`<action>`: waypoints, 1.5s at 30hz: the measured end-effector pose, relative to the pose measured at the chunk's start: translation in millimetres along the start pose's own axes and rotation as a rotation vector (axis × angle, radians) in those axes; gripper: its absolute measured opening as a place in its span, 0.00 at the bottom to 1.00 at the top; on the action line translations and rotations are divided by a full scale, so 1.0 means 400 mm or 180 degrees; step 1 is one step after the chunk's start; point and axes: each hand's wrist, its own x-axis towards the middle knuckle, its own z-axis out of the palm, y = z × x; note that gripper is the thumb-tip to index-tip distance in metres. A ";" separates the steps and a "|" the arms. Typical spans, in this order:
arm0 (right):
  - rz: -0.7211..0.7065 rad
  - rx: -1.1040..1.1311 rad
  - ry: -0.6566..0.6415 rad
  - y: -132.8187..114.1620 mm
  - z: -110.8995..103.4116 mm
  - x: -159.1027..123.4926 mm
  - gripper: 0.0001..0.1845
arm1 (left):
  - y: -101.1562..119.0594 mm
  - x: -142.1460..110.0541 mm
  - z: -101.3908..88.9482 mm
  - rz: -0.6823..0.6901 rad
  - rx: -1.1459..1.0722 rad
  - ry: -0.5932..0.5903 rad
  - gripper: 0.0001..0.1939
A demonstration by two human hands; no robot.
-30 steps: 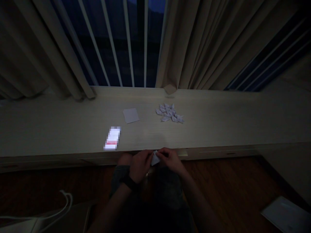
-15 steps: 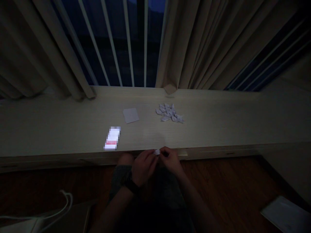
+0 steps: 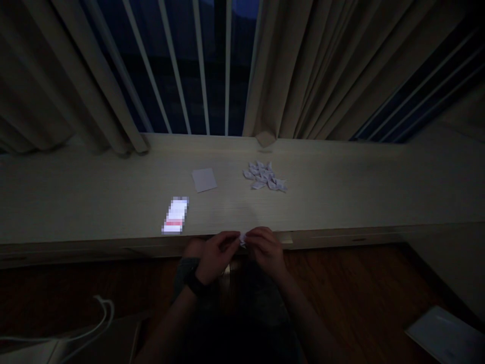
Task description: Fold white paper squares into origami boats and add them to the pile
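Between the fingertips of both hands is a small folded piece of white paper [image 3: 243, 239], just off the front edge of the sill. My left hand [image 3: 217, 257], with a dark watch on its wrist, pinches it from the left. From the other side my right hand [image 3: 267, 251] grips it with thumb and bent fingers. Beyond the hands lies a pile of folded white paper pieces [image 3: 264, 176]. A flat stack of square paper [image 3: 204, 180] rests to its left. The exact fold of the held paper is too dim to make out.
A lit phone [image 3: 176, 215] with a blurred screen lies near the front edge of the pale sill [image 3: 341, 192]. Behind are curtains [image 3: 322, 65] and a barred window. A white cord [image 3: 108, 308] hangs at lower left; a pale flat object [image 3: 449, 333] is on the floor at right.
My left hand has turned and shifted slightly left, its fingers now meeting the right hand's fingertips at the paper. The paper looks more creased and smaller between them.
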 end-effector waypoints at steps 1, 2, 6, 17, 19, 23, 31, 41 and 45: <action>-0.0071 -0.0057 -0.0018 -0.004 -0.001 0.000 0.11 | 0.004 0.001 -0.003 -0.0051 -0.0088 -0.0038 0.11; -0.0129 -0.0110 -0.0036 -0.006 -0.002 -0.001 0.11 | 0.007 0.003 -0.006 -0.0087 -0.0119 -0.0049 0.10; -0.0408 -0.0315 -0.0076 -0.007 0.001 -0.010 0.12 | 0.020 0.014 -0.023 -0.0258 0.0212 -0.0134 0.09; -0.0741 -0.0550 0.0060 -0.009 0.001 -0.032 0.15 | 0.022 0.023 -0.063 0.0540 0.0232 -0.0939 0.13; -0.0771 -0.0528 0.0017 -0.014 -0.004 -0.032 0.14 | 0.019 0.025 -0.069 0.0726 0.0098 -0.1064 0.14; -0.0769 -0.0410 0.0008 -0.029 -0.016 -0.029 0.14 | 0.027 0.034 -0.074 0.0868 0.0013 -0.1185 0.10; -0.0576 -0.0287 -0.0035 -0.037 -0.023 -0.030 0.16 | 0.052 0.037 -0.076 0.0757 -0.0121 -0.1034 0.04; -0.0533 -0.0596 -0.0516 -0.050 -0.030 -0.018 0.17 | 0.045 0.029 -0.077 0.0650 -0.0223 -0.0998 0.04; -0.0552 -0.0580 -0.0458 -0.044 -0.029 -0.025 0.18 | 0.044 0.029 -0.075 0.0506 -0.0282 -0.1057 0.03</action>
